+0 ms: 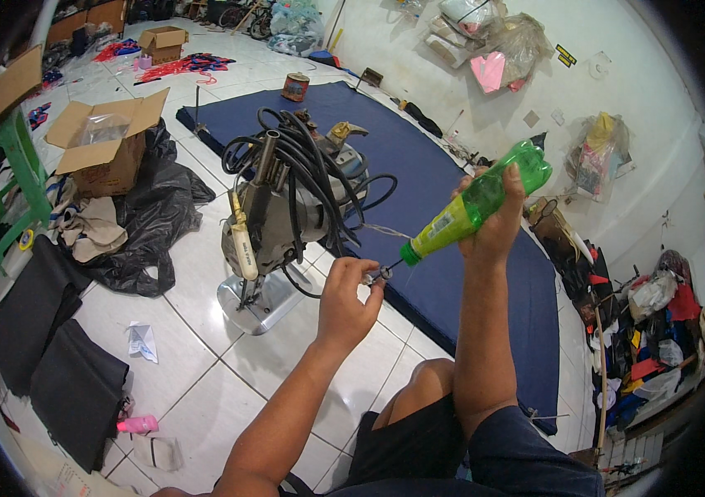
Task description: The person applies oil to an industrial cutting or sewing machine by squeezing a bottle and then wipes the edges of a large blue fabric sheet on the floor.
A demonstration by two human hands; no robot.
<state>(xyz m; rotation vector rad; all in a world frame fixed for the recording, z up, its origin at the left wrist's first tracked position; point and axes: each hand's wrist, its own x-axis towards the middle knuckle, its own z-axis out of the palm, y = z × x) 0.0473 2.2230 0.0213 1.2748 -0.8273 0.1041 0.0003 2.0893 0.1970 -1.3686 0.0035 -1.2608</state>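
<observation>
My right hand (497, 224) grips a green plastic bottle (476, 201), tilted with its neck pointing down to the left. My left hand (346, 300) pinches a small metal part (381, 272) right at the bottle's mouth. Just beyond my hands stands an upright electric cutting machine (274, 224) on a metal base plate, with thick black cable (311, 161) coiled over its top. I sit on the tiled floor with my knee (423, 389) below my arms.
A dark blue mat (443, 273) lies to the right of the machine. Open cardboard boxes (108, 145), black plastic sheeting (149, 215), dark fabric pieces (62, 364), a green stool (4, 186) and a pink object (137, 424) sit to the left. Bags and clutter line the right wall.
</observation>
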